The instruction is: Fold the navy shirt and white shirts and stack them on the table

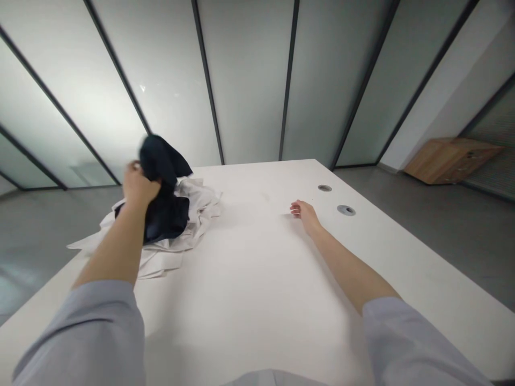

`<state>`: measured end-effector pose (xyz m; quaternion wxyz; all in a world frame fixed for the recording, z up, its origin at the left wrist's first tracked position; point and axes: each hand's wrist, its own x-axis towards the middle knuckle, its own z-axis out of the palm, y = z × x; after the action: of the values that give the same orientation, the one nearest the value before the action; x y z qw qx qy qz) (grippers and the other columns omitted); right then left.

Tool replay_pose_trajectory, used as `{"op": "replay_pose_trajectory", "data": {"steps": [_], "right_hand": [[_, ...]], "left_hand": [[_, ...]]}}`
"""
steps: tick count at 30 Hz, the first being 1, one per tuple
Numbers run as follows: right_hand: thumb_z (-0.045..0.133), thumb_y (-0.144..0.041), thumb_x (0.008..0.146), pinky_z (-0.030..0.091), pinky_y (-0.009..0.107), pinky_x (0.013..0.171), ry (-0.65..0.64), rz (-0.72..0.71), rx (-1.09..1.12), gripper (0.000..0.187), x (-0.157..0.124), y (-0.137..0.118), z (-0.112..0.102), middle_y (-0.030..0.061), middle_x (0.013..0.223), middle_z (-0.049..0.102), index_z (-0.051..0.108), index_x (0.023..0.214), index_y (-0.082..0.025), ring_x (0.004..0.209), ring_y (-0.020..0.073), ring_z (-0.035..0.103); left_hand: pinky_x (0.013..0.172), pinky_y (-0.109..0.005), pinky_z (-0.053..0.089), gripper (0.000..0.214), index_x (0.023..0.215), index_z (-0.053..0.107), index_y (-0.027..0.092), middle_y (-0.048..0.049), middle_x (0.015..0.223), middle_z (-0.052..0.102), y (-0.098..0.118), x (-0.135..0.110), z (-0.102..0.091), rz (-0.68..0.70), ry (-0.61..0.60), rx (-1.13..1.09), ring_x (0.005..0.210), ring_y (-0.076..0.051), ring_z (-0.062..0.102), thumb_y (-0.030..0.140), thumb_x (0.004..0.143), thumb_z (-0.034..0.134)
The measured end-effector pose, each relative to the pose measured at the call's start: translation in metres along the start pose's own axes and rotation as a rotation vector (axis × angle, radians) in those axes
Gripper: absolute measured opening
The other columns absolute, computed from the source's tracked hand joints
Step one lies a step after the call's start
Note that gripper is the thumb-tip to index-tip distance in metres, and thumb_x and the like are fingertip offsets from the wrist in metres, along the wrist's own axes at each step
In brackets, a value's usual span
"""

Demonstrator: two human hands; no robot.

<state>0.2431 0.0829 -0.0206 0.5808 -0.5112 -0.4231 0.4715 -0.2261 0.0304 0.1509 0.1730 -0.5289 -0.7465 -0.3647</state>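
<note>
1. While the left hand (139,186) grips a dark cloth (164,217), this cloth sits partly over a white cloth (169,257) near the left edge of the white table (257,289).
2. Right hand (306,216) has fingers a little curled, holding nothing, with wide open room around it.

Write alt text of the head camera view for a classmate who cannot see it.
A person's left hand grips a dark fabric above crumpled white cloth on a white table; the right hand rests open on it, near two round grommets.

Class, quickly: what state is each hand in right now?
Left hand: closed, holding dark cloth.
Right hand: open, holding nothing, on the white table.
</note>
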Motion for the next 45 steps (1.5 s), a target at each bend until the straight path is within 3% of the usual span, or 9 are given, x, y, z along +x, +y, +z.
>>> {"op": "replay_pose_trajectory", "data": {"steps": [2, 5, 9, 13, 18, 24, 32, 38, 45], "right_hand": [[0.061, -0.045, 0.071, 0.042, 0.024, 0.054, 0.011, 0.005, -0.014, 0.026, -0.001, 0.002, 0.001, 0.0020, 0.064, 0.065, 0.061, 0.067, -0.019, 0.054, 0.0119, 0.057], [0.063, -0.042, 0.070, 0.041, 0.023, 0.052, 0.009, -0.012, -0.022, 0.024, -0.004, 0.003, 0.002, 0.0018, 0.063, 0.065, 0.061, 0.066, -0.019, 0.053, 0.0115, 0.056], [0.063, -0.039, 0.069, 0.041, 0.023, 0.052, 0.018, -0.021, -0.039, 0.020, -0.003, 0.003, 0.003, 0.0017, 0.064, 0.065, 0.061, 0.066, -0.019, 0.055, 0.0117, 0.056], [0.055, -0.035, 0.072, 0.042, 0.025, 0.057, 0.010, -0.060, -0.194, 0.017, 0.002, 0.000, 0.005, 0.0022, 0.066, 0.064, 0.060, 0.067, -0.019, 0.059, 0.0136, 0.056], [0.046, -0.027, 0.080, 0.042, 0.033, 0.075, -0.105, -0.461, -0.818, 0.020, -0.002, -0.004, 0.004, 0.0071, 0.083, 0.068, 0.064, 0.078, -0.018, 0.079, 0.0199, 0.058], [0.047, -0.022, 0.084, 0.035, 0.039, 0.091, -0.116, -0.712, -1.272, 0.026, -0.025, 0.003, -0.001, 0.0127, 0.107, 0.065, 0.067, 0.100, -0.015, 0.103, 0.0267, 0.052], [0.044, -0.031, 0.088, 0.029, 0.041, 0.102, -0.156, -0.639, -1.400, 0.038, -0.033, 0.003, -0.005, 0.0126, 0.124, 0.059, 0.062, 0.118, -0.016, 0.121, 0.0291, 0.043], [0.026, -0.063, 0.091, 0.013, 0.050, 0.112, -0.265, -0.416, -1.579, 0.069, -0.039, 0.007, 0.005, 0.0099, 0.153, 0.031, 0.039, 0.145, -0.022, 0.142, 0.0350, 0.016], [0.015, -0.079, 0.083, 0.011, 0.056, 0.112, -0.390, -0.240, -1.610, 0.087, -0.042, 0.008, 0.007, 0.0098, 0.159, 0.016, 0.025, 0.151, -0.025, 0.143, 0.0398, 0.012]], "left_hand": [[0.106, -0.061, 0.030, 0.065, 0.128, 0.050, 0.014, -0.0188, 0.140, 0.046, -0.011, -0.032, 0.035, -0.057, -0.457, 0.123, 0.131, -0.040, 0.039, 0.050, 0.075, 0.059], [0.108, -0.065, 0.019, 0.072, 0.138, 0.043, 0.018, -0.0201, 0.151, 0.031, -0.012, -0.050, 0.061, -0.124, -0.578, 0.162, 0.140, -0.043, 0.021, 0.050, 0.075, 0.057], [0.110, -0.063, 0.016, 0.082, 0.143, 0.035, 0.010, -0.0236, 0.152, 0.025, 0.020, -0.049, 0.053, -0.138, -0.410, 0.118, 0.141, -0.044, 0.017, 0.043, 0.072, 0.060], [0.115, -0.052, 0.015, 0.058, 0.135, 0.042, 0.016, -0.0133, 0.142, 0.044, 0.076, -0.077, 0.052, 0.224, -0.081, -0.052, 0.135, -0.031, 0.034, 0.032, 0.080, 0.050], [0.100, -0.042, 0.037, 0.032, 0.111, 0.060, 0.018, -0.0093, 0.110, 0.065, 0.120, -0.133, 0.096, 0.482, -0.326, -0.153, 0.107, -0.026, 0.057, 0.031, 0.083, 0.049], [0.093, -0.041, 0.041, 0.027, 0.106, 0.063, 0.017, -0.0098, 0.110, 0.065, 0.112, -0.175, 0.138, 0.426, -0.456, -0.090, 0.105, -0.026, 0.056, 0.026, 0.084, 0.050], [0.099, -0.039, 0.039, 0.038, 0.121, 0.059, 0.018, -0.0098, 0.125, 0.059, 0.109, -0.179, 0.133, 0.460, -0.508, -0.042, 0.116, -0.025, 0.052, 0.030, 0.086, 0.049], [0.111, -0.040, 0.027, 0.058, 0.141, 0.043, 0.017, -0.0122, 0.150, 0.037, 0.109, -0.184, 0.136, 0.488, -0.625, 0.105, 0.137, -0.028, 0.033, 0.048, 0.093, 0.038], [0.112, -0.057, 0.016, 0.074, 0.149, 0.030, 0.025, -0.0112, 0.158, 0.021, 0.110, -0.186, 0.138, 0.400, -0.836, 0.227, 0.144, -0.035, 0.015, 0.067, 0.091, 0.014]]}}
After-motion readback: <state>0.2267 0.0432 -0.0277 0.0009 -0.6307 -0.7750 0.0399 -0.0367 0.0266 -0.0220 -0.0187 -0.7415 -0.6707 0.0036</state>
